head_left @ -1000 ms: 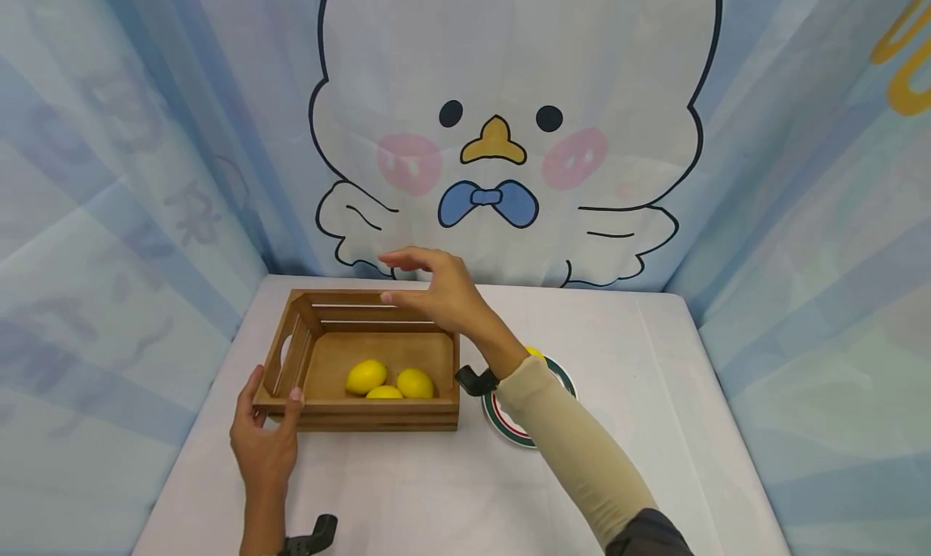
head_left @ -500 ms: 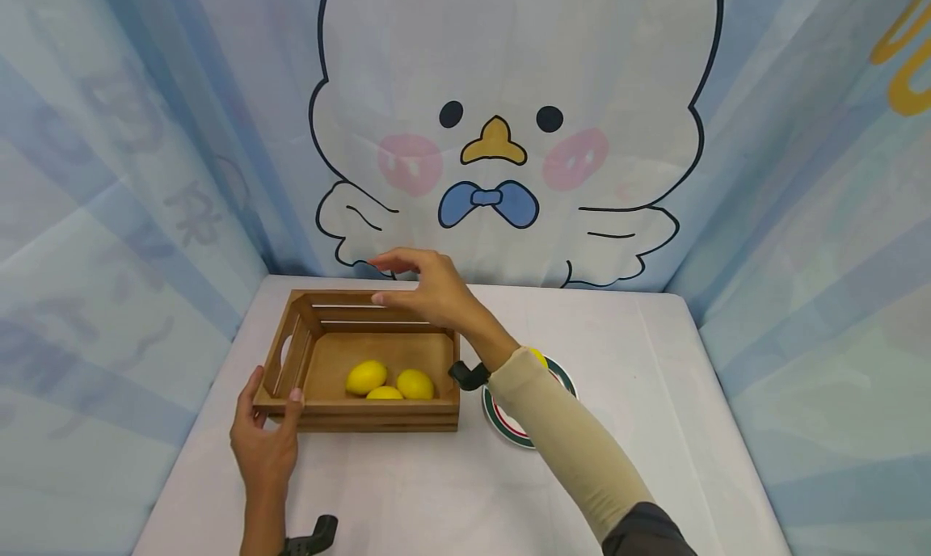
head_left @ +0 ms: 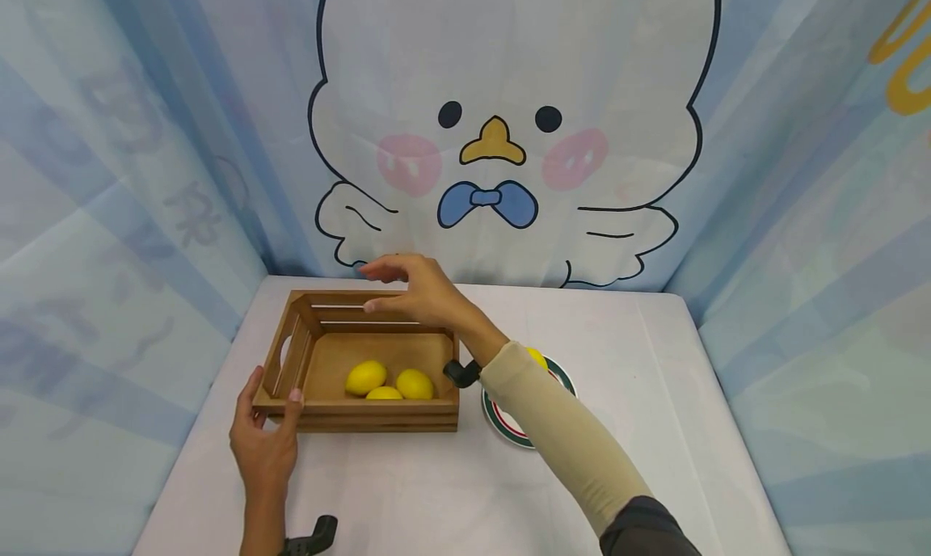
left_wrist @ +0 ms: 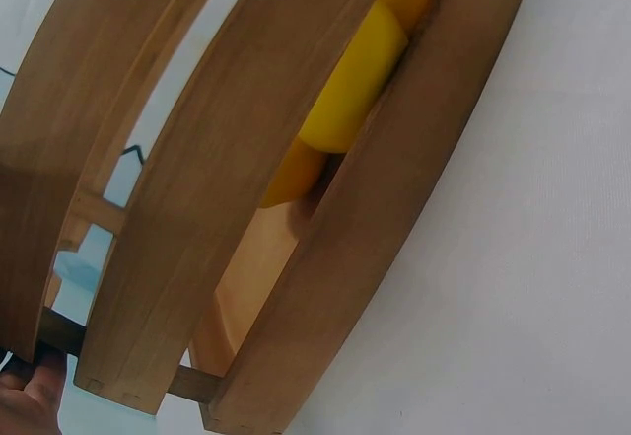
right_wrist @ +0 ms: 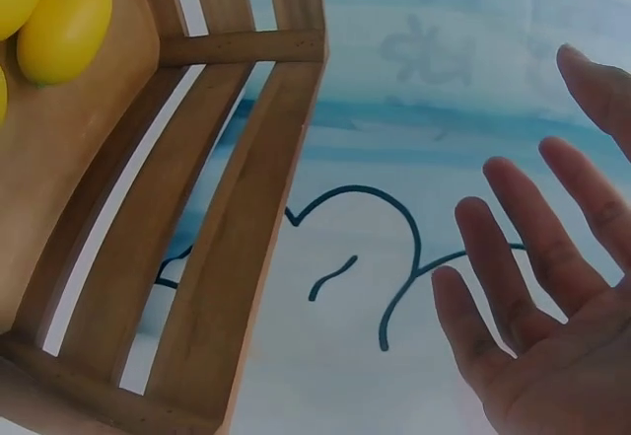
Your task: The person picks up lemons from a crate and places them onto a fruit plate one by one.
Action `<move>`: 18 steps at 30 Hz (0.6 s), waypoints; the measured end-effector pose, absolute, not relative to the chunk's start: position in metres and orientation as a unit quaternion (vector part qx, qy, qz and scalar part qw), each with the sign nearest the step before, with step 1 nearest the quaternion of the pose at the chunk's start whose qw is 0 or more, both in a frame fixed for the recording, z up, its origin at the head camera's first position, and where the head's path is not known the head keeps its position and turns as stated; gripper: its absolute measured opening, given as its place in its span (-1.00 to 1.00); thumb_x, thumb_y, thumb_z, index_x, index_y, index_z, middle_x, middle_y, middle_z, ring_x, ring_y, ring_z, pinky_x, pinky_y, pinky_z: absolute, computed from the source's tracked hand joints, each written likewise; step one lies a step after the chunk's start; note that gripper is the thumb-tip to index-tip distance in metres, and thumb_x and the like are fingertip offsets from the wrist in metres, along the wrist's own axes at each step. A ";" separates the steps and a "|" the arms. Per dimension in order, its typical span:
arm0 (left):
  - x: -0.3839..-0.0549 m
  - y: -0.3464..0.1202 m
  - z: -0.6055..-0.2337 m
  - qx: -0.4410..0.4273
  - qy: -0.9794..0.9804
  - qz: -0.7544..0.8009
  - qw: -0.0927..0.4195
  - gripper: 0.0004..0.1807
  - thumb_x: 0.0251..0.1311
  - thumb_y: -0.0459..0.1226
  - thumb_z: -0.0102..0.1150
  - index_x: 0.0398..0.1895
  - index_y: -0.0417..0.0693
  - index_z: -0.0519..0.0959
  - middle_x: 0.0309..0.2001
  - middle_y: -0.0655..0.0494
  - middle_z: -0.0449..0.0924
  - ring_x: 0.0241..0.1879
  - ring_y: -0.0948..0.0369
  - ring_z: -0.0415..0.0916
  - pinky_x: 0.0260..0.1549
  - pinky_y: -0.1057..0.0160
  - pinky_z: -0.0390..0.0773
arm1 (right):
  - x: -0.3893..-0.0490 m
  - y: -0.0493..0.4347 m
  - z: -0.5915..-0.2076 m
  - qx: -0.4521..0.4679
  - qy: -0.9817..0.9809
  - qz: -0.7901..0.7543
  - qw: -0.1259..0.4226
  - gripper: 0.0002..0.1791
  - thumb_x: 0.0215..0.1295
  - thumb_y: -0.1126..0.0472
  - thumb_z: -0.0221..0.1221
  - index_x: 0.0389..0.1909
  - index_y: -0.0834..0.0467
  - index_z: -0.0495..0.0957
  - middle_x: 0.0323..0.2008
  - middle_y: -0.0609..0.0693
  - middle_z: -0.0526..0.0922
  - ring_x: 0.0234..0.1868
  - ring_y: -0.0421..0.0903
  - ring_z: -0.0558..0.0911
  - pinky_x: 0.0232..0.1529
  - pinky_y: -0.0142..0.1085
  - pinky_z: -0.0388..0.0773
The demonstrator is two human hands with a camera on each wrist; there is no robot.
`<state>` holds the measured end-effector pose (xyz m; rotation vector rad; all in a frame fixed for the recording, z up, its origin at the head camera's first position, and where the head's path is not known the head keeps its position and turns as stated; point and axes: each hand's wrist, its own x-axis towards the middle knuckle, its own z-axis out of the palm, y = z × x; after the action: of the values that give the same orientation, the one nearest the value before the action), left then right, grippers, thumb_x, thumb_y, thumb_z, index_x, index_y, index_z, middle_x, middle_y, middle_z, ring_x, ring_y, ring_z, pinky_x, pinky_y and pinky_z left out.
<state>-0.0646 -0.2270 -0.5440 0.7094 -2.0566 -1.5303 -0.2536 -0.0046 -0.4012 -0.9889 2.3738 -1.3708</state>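
A slatted wooden crate (head_left: 378, 419) stands on the left half of the table with three yellow lemons (head_left: 366, 376) on its bottom. My left hand (head_left: 264, 452) grips the crate's near left corner, thumb inside the rim; in the left wrist view only a bit of that hand (left_wrist: 32, 396) shows beside the slats. Over the crate's back edge hovers my right hand (head_left: 427, 294), holding nothing, thumb and fingers spread apart. The right wrist view shows that hand (right_wrist: 552, 356) with its fingers extended, away from the wood.
Right of the crate lies a round plate (head_left: 502, 428) with a green and red rim, partly hidden under my right sleeve (head_left: 567, 443). Another yellow lemon (head_left: 537, 358) peeks out there. A printed curtain (head_left: 502, 71) hangs directly behind the table (head_left: 625, 362).
My right hand has drifted a little to the left above the crate's back edge. The left hand, crate and lemons have stayed put.
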 end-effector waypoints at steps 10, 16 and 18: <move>-0.064 -0.226 -0.543 0.260 -0.749 -0.558 0.244 -0.24 0.39 -0.17 0.38 0.62 0.19 0.35 0.63 0.15 0.30 0.64 0.06 0.18 0.63 0.01 0.18 | -0.257 -0.015 -0.411 -0.373 0.805 -0.438 0.144 -0.44 0.31 0.07 0.49 0.32 -0.02 0.65 0.23 -0.05 0.74 0.30 0.04 0.65 0.36 -0.09 0.58; -0.064 -0.227 -0.544 0.259 -0.749 -0.560 0.243 -0.24 0.38 -0.16 0.39 0.62 0.27 0.36 0.63 0.15 0.30 0.64 0.07 0.18 0.62 0.03 0.19 | -0.259 -0.019 -0.419 -0.388 0.792 -0.442 0.165 -0.42 0.31 0.10 0.49 0.33 0.07 0.63 0.25 0.02 0.74 0.31 0.04 0.66 0.38 -0.07 0.58; -0.065 -0.227 -0.544 0.257 -0.749 -0.560 0.244 -0.24 0.38 -0.16 0.39 0.62 0.24 0.36 0.63 0.15 0.31 0.63 0.08 0.19 0.61 0.05 0.19 | -0.259 -0.020 -0.421 -0.391 0.786 -0.445 0.174 -0.41 0.30 0.12 0.49 0.33 0.12 0.62 0.27 0.08 0.73 0.31 0.06 0.67 0.39 -0.01 0.57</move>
<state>-0.0647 -0.2267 -0.5439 0.7014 -2.0467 -1.5291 -0.2594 -0.0198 -0.4205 -1.1080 2.2295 -1.2623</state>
